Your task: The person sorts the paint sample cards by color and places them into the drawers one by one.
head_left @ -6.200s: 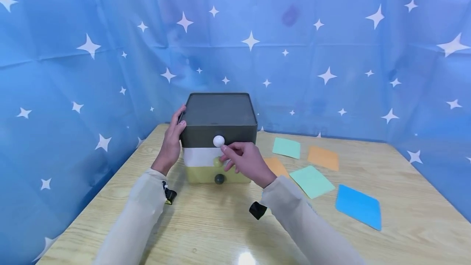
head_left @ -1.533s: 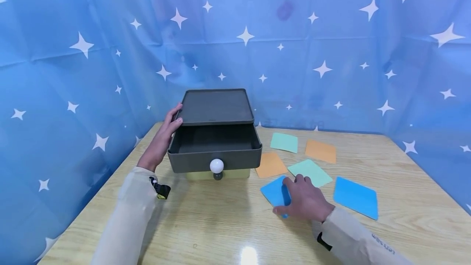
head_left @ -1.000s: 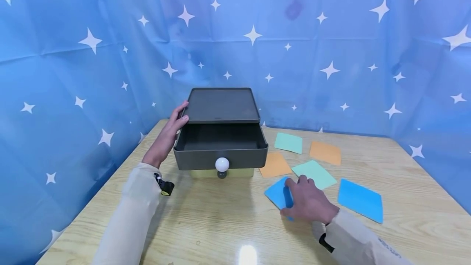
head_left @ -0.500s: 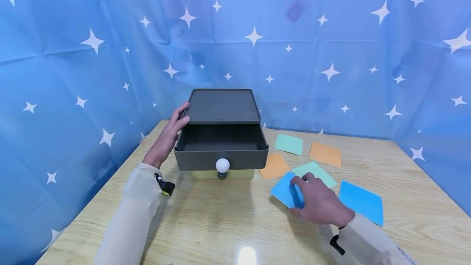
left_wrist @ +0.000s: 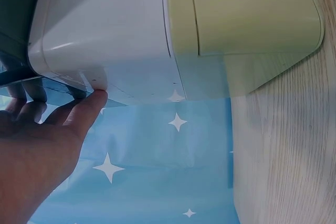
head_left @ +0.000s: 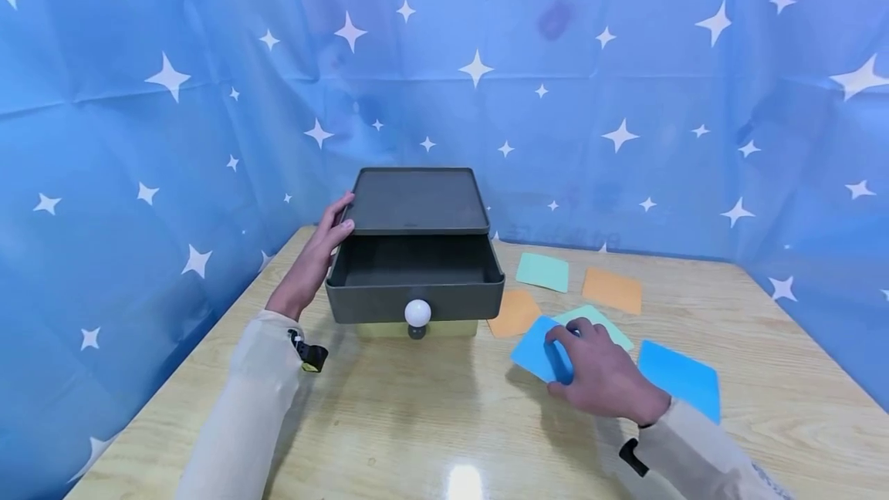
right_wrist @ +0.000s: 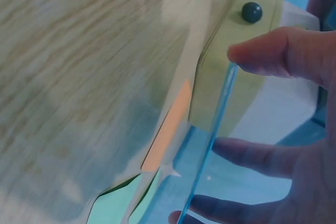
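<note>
My right hand (head_left: 600,369) pinches a blue square of paper (head_left: 536,349) by its edges, raised off the table with a shadow beneath. Edge-on in the right wrist view, the blue paper (right_wrist: 214,129) runs between the thumb and the fingertips. On the left, my left hand (head_left: 312,261) rests against the side of a small three-tier drawer box (head_left: 420,199), its fingers (left_wrist: 86,111) touching the side in the left wrist view. The box's dark grey top drawer (head_left: 375,303) is pulled out with nothing visible inside. A white round knob (head_left: 417,312) sits on its front.
Right of the box lie two green papers (head_left: 543,271) (head_left: 618,328), two orange papers (head_left: 613,289) (head_left: 514,313) and another blue paper (head_left: 684,376) on the wooden table (head_left: 389,438). A blue star-patterned curtain (head_left: 430,37) encloses the back and sides.
The top drawer, closed at first with my right hand at its knob, is out. My right hand has since taken the near blue paper and lifted it. My left hand stays at the box.
</note>
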A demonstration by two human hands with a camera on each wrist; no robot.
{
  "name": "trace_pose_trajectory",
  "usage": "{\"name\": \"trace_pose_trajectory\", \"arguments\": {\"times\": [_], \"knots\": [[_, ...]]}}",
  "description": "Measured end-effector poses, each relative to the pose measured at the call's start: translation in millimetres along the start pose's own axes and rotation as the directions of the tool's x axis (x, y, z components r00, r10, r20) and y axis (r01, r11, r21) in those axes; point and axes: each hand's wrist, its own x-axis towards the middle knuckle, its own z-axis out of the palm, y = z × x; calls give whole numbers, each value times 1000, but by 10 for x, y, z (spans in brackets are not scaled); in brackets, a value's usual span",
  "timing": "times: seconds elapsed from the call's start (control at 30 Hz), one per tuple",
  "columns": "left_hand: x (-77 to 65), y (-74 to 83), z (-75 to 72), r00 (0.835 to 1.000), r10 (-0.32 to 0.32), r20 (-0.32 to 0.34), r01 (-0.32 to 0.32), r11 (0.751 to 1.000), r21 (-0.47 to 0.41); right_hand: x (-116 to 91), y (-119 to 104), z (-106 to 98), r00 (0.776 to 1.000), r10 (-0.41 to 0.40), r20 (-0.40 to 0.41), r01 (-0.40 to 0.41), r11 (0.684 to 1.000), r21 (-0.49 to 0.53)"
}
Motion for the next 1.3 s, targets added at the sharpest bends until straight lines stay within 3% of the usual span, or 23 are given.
{"name": "trace_pose_trajectory", "arguments": {"times": [0.23, 0.47, 0.97, 1.3], "knots": [[-23, 12, -4, 1000, 11, -18, -11, 1000, -16, 44, -72, -11, 994, -6, -109, 5, 1000, -7], [-3, 6, -6, 1000, 20, -19, -20, 1000, -21, 87, -95, -79, 979, -8, -201, 24, 997, 77], [-13, -26, -5, 999, 22, -24, -22, 1000, -16, 176, -62, -326, 968, -55, -244, 83, 991, 105], [-3, -31, 17, 1000, 18, -16, -18, 1000, -4, 169, -122, -614, 934, -79, -349, 144, 976, 165]]}}
